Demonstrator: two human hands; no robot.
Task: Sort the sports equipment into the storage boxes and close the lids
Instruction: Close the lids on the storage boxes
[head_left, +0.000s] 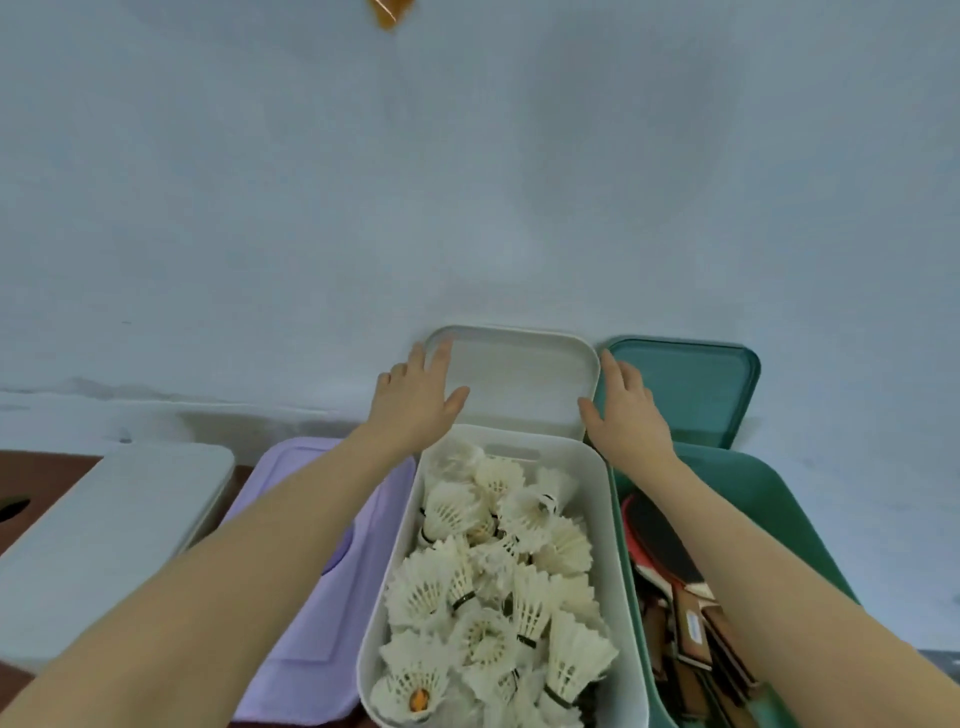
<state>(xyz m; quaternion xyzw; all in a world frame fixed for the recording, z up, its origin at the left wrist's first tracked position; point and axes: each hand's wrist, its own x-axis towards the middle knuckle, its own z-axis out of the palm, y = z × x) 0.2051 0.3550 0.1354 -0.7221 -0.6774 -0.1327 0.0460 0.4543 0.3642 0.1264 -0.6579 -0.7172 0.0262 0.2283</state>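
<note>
Both hands, left (415, 402) and right (626, 410), hold the white lid (519, 379).

Centre frame: white box (621, 545) open on top, packed with shuttlecocks (498, 571). White lid (519, 379) stands behind it against wall. Closed purple box (322, 597) tight at left, green box (769, 499) tight at right.
</note>
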